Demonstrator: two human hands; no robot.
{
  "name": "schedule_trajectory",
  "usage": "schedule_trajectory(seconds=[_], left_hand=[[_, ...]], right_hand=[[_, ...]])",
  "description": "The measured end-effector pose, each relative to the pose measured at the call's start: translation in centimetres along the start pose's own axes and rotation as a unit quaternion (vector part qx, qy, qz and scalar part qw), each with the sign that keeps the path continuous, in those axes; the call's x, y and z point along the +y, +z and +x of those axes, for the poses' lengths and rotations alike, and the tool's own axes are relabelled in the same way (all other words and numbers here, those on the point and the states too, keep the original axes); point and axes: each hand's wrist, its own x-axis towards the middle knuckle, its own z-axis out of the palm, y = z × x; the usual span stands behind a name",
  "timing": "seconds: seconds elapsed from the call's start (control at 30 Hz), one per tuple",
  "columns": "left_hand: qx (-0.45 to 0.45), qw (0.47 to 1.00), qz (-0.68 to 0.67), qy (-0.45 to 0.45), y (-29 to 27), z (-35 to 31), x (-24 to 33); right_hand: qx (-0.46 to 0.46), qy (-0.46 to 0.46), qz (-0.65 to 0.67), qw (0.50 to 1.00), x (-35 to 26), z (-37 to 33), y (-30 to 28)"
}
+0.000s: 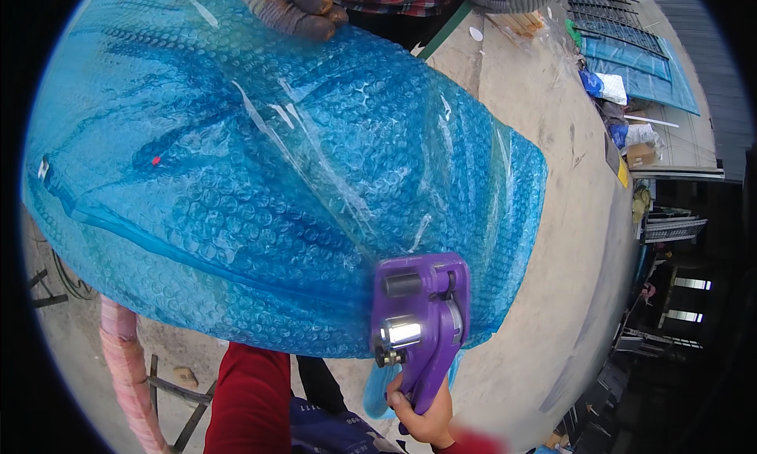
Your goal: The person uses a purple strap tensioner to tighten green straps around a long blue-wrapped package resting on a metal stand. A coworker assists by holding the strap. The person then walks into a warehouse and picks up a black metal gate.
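A large bundle wrapped in blue bubble wrap (229, 194) fills the middle and left of the view. Strips of clear shiny tape run across it. My right hand (426, 414) grips a purple tape dispenser (430, 304) by its handle, fingers closed around it. The dispenser's head lies over the bundle's near edge, towards its right end; I cannot tell whether it touches the wrap. From the lower edge my left forearm (251, 399), in a red sleeve, reaches beneath the bundle, which hides my left hand. Across from me, another person's gloved hand (303, 12) rests on the far edge.
A pink-wrapped roll (122, 367) stands below the bundle at left, beside a dark metal stand (185, 391). Concrete floor (583, 217) stretches to the right. Farther off lie blue-wrapped panels (631, 67), bags (611, 87) and a cardboard box (640, 154).
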Motion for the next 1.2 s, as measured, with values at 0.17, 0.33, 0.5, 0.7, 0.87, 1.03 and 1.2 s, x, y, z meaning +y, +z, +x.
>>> schedule_trajectory(seconds=[0.17,0.33,0.5,0.7,0.87,1.03,1.2], left_hand=[[0.02,1.0,-0.017,0.005,1.9,-4.7,-0.2],[0.05,0.998,-0.044,0.013,1.0,-14.4,3.4],[-0.132,0.919,-0.269,-0.256,-13.3,-16.2,9.5],[-0.171,0.9,-0.322,-0.24,-31.0,-22.0,15.0],[-0.115,0.92,-0.317,-0.199,-43.0,-22.1,18.1],[-0.124,0.858,-0.427,-0.257,-48.3,-17.7,18.4],[-0.105,0.956,-0.265,-0.07,-50.5,-11.9,19.7]], right_hand=[[-0.002,-0.006,0.009,1.0,-1.8,1.1,0.7],[-0.01,-0.018,-0.013,1.0,0.7,0.5,-0.6],[0.0,-0.039,-0.055,0.998,0.9,0.2,-1.0],[0.003,-0.069,-0.07,0.995,-1.4,-0.2,-1.1],[0.002,-0.089,-0.064,0.994,-1.4,-0.8,-1.6],[0.028,-0.145,-0.087,0.985,-2.1,-0.2,-1.6],[-0.001,-0.118,-0.038,0.992,-1.3,0.8,-2.0]])
